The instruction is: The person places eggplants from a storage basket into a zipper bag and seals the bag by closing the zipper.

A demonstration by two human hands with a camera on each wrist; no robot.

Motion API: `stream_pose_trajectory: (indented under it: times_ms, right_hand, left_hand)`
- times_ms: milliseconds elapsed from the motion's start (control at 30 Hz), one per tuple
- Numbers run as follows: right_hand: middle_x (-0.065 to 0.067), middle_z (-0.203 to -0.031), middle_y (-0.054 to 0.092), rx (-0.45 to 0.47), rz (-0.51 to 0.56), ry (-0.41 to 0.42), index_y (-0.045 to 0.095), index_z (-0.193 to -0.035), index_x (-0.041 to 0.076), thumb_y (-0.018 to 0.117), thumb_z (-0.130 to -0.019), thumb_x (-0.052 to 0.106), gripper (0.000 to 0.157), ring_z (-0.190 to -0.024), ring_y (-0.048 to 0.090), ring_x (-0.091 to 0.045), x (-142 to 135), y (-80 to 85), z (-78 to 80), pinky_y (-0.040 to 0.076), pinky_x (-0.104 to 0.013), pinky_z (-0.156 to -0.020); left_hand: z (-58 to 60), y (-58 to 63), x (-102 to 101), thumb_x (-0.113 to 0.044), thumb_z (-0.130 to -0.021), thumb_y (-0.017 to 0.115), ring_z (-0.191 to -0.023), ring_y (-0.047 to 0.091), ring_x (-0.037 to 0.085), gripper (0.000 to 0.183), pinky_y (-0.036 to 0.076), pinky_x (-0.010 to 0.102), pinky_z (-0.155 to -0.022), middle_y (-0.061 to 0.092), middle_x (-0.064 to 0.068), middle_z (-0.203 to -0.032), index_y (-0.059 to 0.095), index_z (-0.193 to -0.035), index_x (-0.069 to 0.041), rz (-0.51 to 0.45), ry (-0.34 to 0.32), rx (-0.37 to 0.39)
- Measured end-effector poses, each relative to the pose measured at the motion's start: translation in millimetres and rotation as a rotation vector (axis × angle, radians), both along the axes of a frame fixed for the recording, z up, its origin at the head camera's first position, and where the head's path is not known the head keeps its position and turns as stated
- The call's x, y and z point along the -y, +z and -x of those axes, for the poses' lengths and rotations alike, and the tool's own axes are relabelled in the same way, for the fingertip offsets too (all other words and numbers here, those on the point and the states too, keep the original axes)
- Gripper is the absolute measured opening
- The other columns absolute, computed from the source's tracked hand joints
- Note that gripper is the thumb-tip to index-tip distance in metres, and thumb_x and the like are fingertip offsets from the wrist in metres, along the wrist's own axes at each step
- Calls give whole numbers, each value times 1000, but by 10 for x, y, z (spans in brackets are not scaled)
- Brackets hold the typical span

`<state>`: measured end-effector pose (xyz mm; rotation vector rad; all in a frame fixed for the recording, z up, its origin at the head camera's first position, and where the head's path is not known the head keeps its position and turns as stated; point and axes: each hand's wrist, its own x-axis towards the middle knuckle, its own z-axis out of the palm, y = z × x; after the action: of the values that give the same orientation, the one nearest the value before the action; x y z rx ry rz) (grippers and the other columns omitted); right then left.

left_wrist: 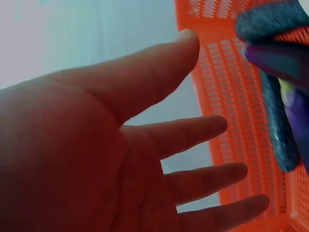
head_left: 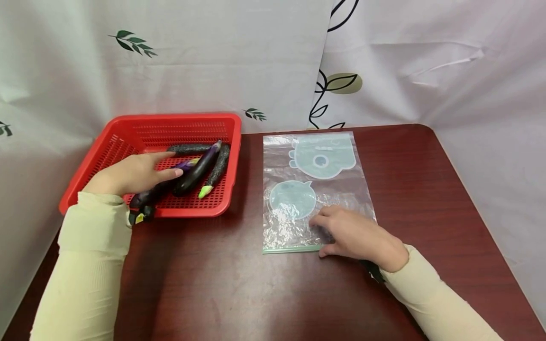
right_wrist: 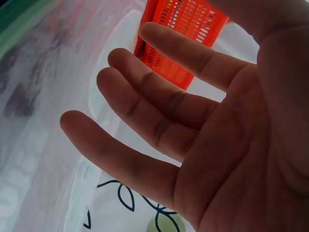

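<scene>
My left hand [head_left: 134, 173] hovers over the red plastic basket [head_left: 179, 116], fingers spread, palm bare in the left wrist view. Below and beside its fingertips lie glossy purple eggplants [head_left: 199, 171] and dark bumpy cucumbers [head_left: 219, 166]; the hand partly covers one eggplant. A clear zip bag [head_left: 337, 194] with pale printed shapes lies flat on the table, its green zip edge [head_left: 290, 250] toward me. Over the bag's near right part is my right hand [head_left: 356, 234], fingers loosely bent, thumb at the zip edge. The right wrist view shows nothing in its palm.
The dark red-brown table [head_left: 204, 284] carries the basket at the back left and the bag right of the middle. A white cloth [head_left: 204, 71] with leaf prints hangs behind the table. Small dark devices sit at both wrists.
</scene>
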<state>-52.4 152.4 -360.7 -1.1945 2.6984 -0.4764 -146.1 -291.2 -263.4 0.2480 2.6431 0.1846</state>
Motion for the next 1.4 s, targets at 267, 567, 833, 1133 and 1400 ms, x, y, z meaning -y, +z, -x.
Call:
stream_pose_trajectory:
  times_ms: [267,567,833,1133,1400]
  right_hand:
    - [2,-92,57,24,-14,35,68,-107,11,92,-68,33,51,-83,57,-15,7,-38,-4,51,-36,-76]
    - [7,-78,48,84,-47,16,65,-94,14,93,-66,31,43,-67,46,-8,43,-30,-16,45,-31,-63]
    - [7,-76,47,33,-86,22,60,-83,16,94,-63,29,41,-68,50,-12,74,-51,-40,47,-34,-61]
    - [6,-75,46,-23,-78,19,60,-77,17,91,-64,13,34,-67,52,-15,83,-81,-61,48,-34,-59]
    - [6,-73,45,-47,-74,12,62,-74,17,86,-64,6,28,-62,48,-12,92,-114,-54,45,-30,-55]
  left_hand:
    - [105,-50,176,-52,-95,61,-132,30,61,90,30,74,-101,32,39,-149,23,-156,3,35,59,50]
    - [214,-99,276,-44,-88,74,-131,31,60,95,31,74,-100,33,39,-148,27,-154,5,10,41,77]
    - [288,-116,394,-32,-82,82,-131,36,59,92,34,72,-99,37,40,-146,34,-150,7,20,-27,63]
    - [394,-137,539,-29,-80,84,-121,47,59,91,46,65,-90,45,44,-135,37,-147,11,2,-31,103]
    - [476,-194,592,-21,-77,86,-117,51,59,86,51,62,-85,50,44,-130,42,-141,15,-31,-42,128]
